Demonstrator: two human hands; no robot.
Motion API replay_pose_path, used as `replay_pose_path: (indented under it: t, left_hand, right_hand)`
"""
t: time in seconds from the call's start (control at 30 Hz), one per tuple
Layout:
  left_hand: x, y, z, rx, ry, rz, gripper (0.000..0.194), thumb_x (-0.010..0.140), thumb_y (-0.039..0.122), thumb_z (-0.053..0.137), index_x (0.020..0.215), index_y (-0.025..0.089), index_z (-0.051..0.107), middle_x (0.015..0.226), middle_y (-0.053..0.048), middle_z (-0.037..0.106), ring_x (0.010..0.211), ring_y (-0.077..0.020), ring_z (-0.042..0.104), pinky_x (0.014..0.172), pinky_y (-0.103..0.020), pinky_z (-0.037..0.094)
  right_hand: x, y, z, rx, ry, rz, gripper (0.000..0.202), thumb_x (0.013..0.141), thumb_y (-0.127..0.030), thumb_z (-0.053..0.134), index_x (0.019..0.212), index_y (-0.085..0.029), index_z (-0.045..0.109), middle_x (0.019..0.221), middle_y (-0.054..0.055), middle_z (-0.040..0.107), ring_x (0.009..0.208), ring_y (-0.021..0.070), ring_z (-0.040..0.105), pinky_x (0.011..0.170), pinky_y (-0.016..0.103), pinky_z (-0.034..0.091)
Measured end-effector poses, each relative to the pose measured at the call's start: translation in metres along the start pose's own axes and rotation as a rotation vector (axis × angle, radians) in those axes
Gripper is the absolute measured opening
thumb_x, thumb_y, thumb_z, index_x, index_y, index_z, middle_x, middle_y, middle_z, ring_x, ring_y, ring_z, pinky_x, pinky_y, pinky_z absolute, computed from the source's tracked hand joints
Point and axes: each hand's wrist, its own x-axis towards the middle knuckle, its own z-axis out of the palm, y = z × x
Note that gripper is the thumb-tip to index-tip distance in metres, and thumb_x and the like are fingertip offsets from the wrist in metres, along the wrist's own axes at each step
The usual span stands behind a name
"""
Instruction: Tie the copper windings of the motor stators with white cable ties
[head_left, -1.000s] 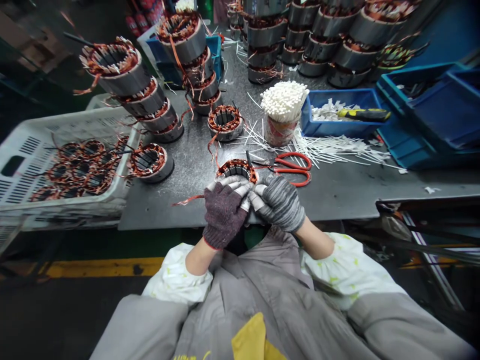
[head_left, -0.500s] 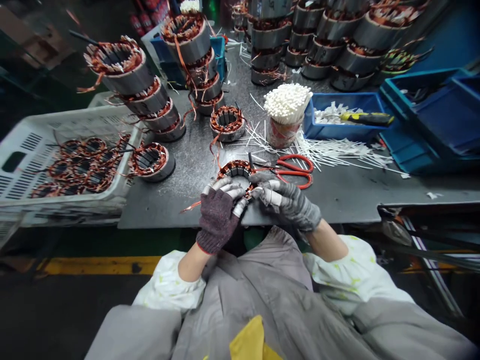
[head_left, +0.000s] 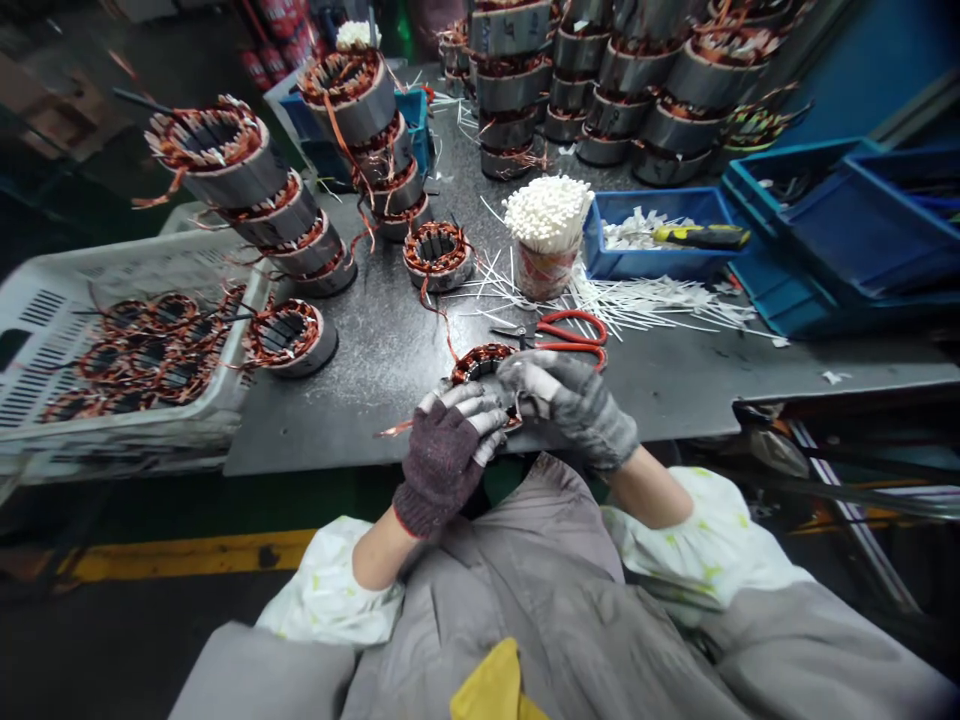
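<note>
A copper-wound stator ring (head_left: 484, 360) sits at the front edge of the bench, partly hidden by both gloved hands. My left hand (head_left: 450, 445), in a dark purple glove with pale fingertips, wraps its fingers round the ring's near left side. My right hand (head_left: 574, 405), in a grey glove, has bent fingers pressed at the ring's right side, beside a short black sleeve; whether they pinch anything small is hidden. Red-handled scissors (head_left: 574, 335) lie just behind my right hand. A copper lead sticks out left of the ring.
Stacked stators (head_left: 289, 225) stand at the left, beside a white crate (head_left: 240, 370) of wound rings. Behind the scissors are a cup of white sticks (head_left: 546, 270), scattered white strips (head_left: 660, 300) and a blue tray (head_left: 652, 265). Blue bins (head_left: 780, 290) stand at the right.
The view has shifted, so the bench things sit further left. Around the ring, my right hand has moved inward over its top right, and my left fingers lie closer together.
</note>
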Motion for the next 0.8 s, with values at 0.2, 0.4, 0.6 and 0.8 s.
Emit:
replay_pose_path:
  t: [0.2,0.4,0.6,0.8]
  left_hand:
    - [-0.004,-0.001,-0.016,0.133,0.002,-0.078,0.022,0.096,0.023,0.059,0.117,0.02,0.066,0.112,-0.01,0.071,0.109,-0.024,0.065,0.094,-0.04,0.054]
    - [0.037,-0.031,-0.035,0.095,-0.302,0.218,0.019,0.099,0.03,0.055,0.1,0.022,0.072,0.103,-0.007,0.072,0.098,-0.0203,0.068,0.083,-0.034,0.054]
    - [0.046,-0.055,-0.027,0.015,-0.232,0.558,0.018,0.095,0.034,0.059,0.106,0.026,0.071,0.106,-0.005,0.075,0.097,-0.0206,0.067,0.086,-0.039,0.051]
    - [0.018,-0.035,-0.018,0.154,-0.065,0.343,0.026,0.093,0.023,0.059,0.118,0.026,0.065,0.12,-0.006,0.072,0.126,-0.0269,0.06,0.112,-0.054,0.04]
  right_hand:
    - [-0.029,0.001,0.015,-0.156,-0.044,-0.046,0.026,0.093,-0.029,0.054,0.111,-0.021,0.072,0.129,0.012,0.066,0.122,0.0274,0.062,0.106,0.047,0.05]
    - [0.005,0.031,0.018,-0.02,-0.232,-0.165,0.018,0.091,-0.026,0.055,0.089,-0.019,0.072,0.115,0.01,0.069,0.107,0.0234,0.066,0.098,0.043,0.052]
    - [0.055,0.046,0.008,0.211,-0.583,-0.229,0.018,0.089,-0.03,0.057,0.085,-0.019,0.07,0.112,0.007,0.07,0.103,0.0203,0.066,0.094,0.038,0.052]
    - [0.061,0.046,0.005,0.193,-0.537,-0.204,0.024,0.089,-0.04,0.061,0.096,-0.02,0.071,0.101,0.005,0.073,0.094,0.0186,0.068,0.088,0.036,0.056]
